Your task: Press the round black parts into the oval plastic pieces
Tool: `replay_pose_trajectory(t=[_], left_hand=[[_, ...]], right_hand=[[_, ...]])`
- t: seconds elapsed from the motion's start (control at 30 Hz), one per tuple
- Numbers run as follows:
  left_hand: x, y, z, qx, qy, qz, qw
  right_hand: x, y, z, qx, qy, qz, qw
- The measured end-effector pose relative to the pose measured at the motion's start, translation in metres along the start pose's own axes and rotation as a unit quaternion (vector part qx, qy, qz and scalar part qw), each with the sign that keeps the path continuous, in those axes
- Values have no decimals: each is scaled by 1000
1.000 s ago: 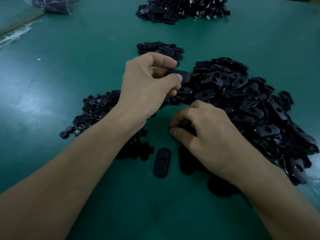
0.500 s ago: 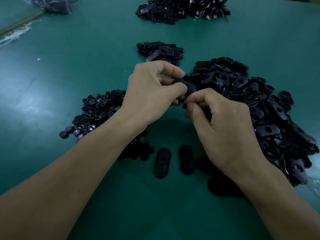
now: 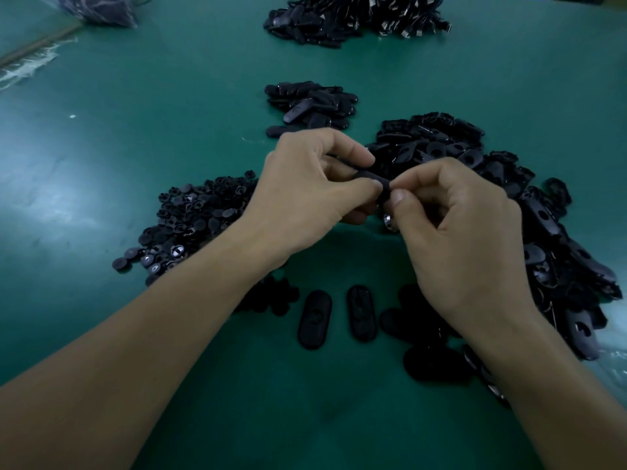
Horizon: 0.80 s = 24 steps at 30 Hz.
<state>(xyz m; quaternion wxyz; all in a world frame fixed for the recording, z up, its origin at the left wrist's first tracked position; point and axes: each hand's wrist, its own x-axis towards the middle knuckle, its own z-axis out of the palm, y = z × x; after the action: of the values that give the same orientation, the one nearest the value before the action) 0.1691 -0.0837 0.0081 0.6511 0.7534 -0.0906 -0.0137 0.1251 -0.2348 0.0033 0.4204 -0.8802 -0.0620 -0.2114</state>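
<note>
My left hand (image 3: 305, 195) holds a black oval plastic piece (image 3: 369, 180) above the green table, thumb and fingers curled round it. My right hand (image 3: 454, 239) meets it from the right, thumb and forefinger pinched at the oval's near end; whatever small part they pinch is hidden. A heap of round black parts (image 3: 196, 218) lies to the left, partly under my left forearm. A large heap of oval pieces (image 3: 543, 232) spreads to the right. Two single ovals (image 3: 315, 318) (image 3: 361, 312) lie flat on the table below my hands.
A small pile of oval pieces (image 3: 312, 106) sits just beyond my hands. A bigger dark pile (image 3: 356, 18) lies at the table's far edge, and a plastic bag of parts (image 3: 98, 8) at the far left. The green table (image 3: 135, 113) is bare at the left.
My right hand rose from the table near the loose ovals and closed in on the oval held by my left hand. My left hand shifted slightly nearer and to the right.
</note>
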Motion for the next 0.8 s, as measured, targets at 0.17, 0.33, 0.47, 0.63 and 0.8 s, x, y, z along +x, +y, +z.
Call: replay_pose_trajectory(t=[0.17,0.33,0.47,0.63,0.8], left_hand=[[-1,1,2,9,-9,8,1000],[-1,1,1,-5,-5,-6,1000],[0,1,0,21,11,-4,1000],[-1,2,-1,55,18,11,998],[-1,2,0,53,14,11,998]], right_hand=[[1,-1,0,19,2,12,1000],[3,2,-2,40,18,28,999],[5,4,-6,61,22,27,998],[6,8,-7,89,17,33,995],[7,8,-8,92,37,36,994]])
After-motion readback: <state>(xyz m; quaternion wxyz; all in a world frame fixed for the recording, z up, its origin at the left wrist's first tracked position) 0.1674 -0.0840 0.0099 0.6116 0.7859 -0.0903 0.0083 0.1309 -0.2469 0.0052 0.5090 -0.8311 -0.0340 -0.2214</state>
